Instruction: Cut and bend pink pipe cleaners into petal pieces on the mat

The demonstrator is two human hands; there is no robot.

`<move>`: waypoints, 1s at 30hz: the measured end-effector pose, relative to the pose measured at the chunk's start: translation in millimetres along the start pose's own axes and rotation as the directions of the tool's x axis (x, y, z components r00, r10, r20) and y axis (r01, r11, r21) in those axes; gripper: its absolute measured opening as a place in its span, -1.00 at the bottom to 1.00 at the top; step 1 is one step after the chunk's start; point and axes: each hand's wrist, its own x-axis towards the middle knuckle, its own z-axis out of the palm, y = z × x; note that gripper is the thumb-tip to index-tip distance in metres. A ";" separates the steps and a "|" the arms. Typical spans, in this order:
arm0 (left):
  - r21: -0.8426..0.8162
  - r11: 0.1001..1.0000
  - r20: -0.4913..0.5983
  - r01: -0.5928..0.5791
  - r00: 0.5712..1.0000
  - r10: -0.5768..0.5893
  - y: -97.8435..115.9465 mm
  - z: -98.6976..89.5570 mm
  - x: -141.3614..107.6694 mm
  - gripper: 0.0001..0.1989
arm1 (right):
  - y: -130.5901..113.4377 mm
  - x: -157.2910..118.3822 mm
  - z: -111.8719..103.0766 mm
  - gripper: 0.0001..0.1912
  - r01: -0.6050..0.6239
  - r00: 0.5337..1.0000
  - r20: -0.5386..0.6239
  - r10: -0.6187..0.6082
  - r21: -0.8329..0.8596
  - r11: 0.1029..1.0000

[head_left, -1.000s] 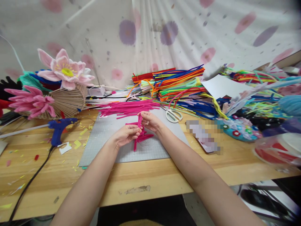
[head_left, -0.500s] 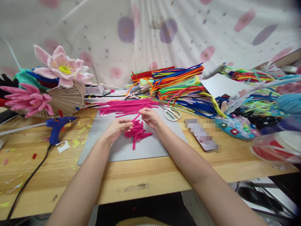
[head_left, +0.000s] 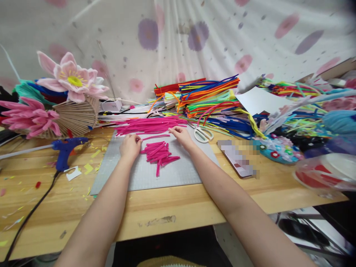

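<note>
One short magenta strip (head_left: 155,137), as we saw it in the head view, spanned most of the gap between the left hand (head_left: 130,146) and the right hand (head_left: 180,136), above or on the grey mat (head_left: 133,181). Its left end lay just beside the left fingers, its right end just below the right fingertips. Both sets of fingers were bent inward, but we could not tell whether either pinched the strip or had released it. We judged the step in hand to be the handling of this single piece; the next move, in our reading, called for a sure fingertip grip near its ends. The strip appeared slender, fuzzy and nearly straight, with a slight bow. Nearer us we noted a loose pile (head_left: 157,152) of like-coloured short pieces, crossed at various angles, some pointing toward the front edge of the bench (head_left: 155,200). Beyond the strip we observed a bundle (head_left: 151,125) of magenta lengths, roughly parallel, with white-handled scissors (head_left: 203,134) to its right.
</note>
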 end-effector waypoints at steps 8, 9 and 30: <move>-0.056 0.954 -0.145 -0.293 0.948 0.283 16.7 -9.4 -11.7 -0.83 | -7.8 -11.3 2.7 -0.72 0.320 0.939 0.140 -0.314 -0.688 0.651; -0.071 0.943 -0.158 -0.325 0.937 0.311 18.3 -10.3 -13.2 -0.83 | -11.1 -12.4 3.0 -0.77 0.333 0.934 0.159 -0.319 -0.709 0.621; -0.816 0.227 0.566 0.532 0.816 0.121 56.9 -21.3 -42.0 -0.79 | -35.7 -18.9 18.6 -0.69 -0.127 0.957 0.290 -0.007 0.442 0.888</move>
